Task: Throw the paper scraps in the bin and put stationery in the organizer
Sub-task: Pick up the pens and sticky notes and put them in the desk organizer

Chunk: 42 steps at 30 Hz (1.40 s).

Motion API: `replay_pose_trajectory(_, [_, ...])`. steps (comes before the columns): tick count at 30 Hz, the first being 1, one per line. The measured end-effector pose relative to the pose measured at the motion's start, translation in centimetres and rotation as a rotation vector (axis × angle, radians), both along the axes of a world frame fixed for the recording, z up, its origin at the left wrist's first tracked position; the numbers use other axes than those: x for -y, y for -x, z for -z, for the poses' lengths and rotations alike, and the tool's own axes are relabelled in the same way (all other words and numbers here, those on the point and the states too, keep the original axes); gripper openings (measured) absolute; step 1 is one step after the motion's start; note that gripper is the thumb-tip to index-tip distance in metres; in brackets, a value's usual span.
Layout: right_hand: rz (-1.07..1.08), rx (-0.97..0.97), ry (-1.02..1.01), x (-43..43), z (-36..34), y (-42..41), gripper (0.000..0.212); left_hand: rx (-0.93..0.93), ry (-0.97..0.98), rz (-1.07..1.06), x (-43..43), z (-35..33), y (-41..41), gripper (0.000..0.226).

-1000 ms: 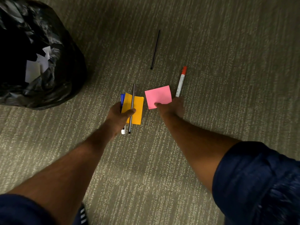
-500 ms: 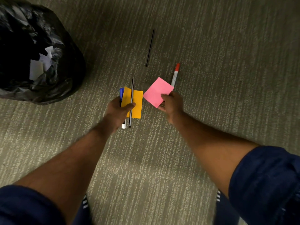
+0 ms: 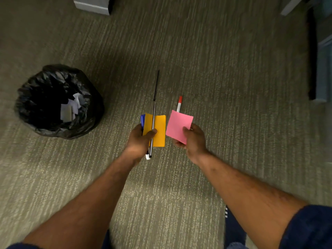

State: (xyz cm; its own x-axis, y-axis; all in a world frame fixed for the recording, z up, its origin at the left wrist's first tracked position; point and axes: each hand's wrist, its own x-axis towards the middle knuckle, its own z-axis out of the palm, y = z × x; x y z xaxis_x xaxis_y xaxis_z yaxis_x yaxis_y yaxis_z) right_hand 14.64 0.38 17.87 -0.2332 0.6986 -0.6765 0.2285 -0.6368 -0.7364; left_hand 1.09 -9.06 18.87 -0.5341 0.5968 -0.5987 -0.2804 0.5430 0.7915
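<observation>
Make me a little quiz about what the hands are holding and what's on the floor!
1. True or false: the right hand holds the pink note.
2. What colour is the cap of the pen lying on the carpet?
3. Where is the bin: A) left of the left hand, B) right of the right hand?

Key: 1 true; 2 red; 3 A.

sleeves (image 3: 310, 229): dark navy, short | forearms bare | trousers: navy, white stripes
</observation>
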Motion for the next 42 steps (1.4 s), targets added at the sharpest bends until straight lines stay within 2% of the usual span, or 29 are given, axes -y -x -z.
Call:
replay_pose_trajectory(6, [0.086, -0.052, 0.036, 0.7, -8.9, -0.5, 0.016, 0.034, -0.044, -0.097, -0.6, -9.2, -0.8, 0.022])
replay_pose_trajectory(10, [0.073, -0.036, -0.055, 0.8, -15.1, -0.4, 0.021, 0.028, -0.070, -0.057, -0.9, -16.4, -1.2, 0.015])
replay_pose_trajectory(15, [0.049, -0.008, -0.144, 1.2, -23.8, -0.5, 0.018, 0.062, -0.112, -0.016, -0.4, -25.3, -1.1, 0.024])
replay_pose_trajectory(24, [-0.016, -0.049, -0.241, 3.9, -40.7, 0.6, 0.015, 0.012, -0.180, 0.066, 2.7, -41.8, 0.4, 0.025])
replay_pose_trajectory(33, [-0.067, -0.058, -0.323, 6.8, -52.9, 4.6, 0.020, 0.007, -0.253, 0.147, 5.4, -53.3, 5.4, 0.027])
replay_pose_trajectory(42, [-0.167, -0.060, -0.352, 8.0, -61.6, 9.1, 0.033, 0.007, -0.297, 0.195, 7.3, -60.7, 11.7, 0.039])
